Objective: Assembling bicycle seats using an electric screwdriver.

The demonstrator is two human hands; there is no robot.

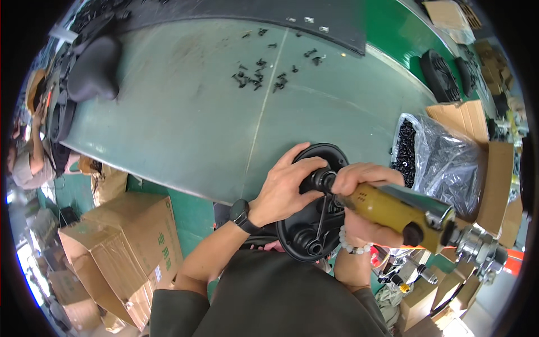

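So you've got that black, rounded seat shell with round black fittings (306, 216) right at the near edge of the green-topped table (185, 112). Your left hand (286, 185) is gripping the shell's upper end, fingers wrapped around a fitting. Your right hand (368, 175) is clamped on a yellow-and-silver metal power driver (384, 208), its nose up against the shell; your fingers hide the tip. From the shell, loose black screws (259, 74) lie at 11 o'clock, a smooth black saddle (96, 68) at 10, and an open brown cardboard box (497, 182) between 2 and 3.
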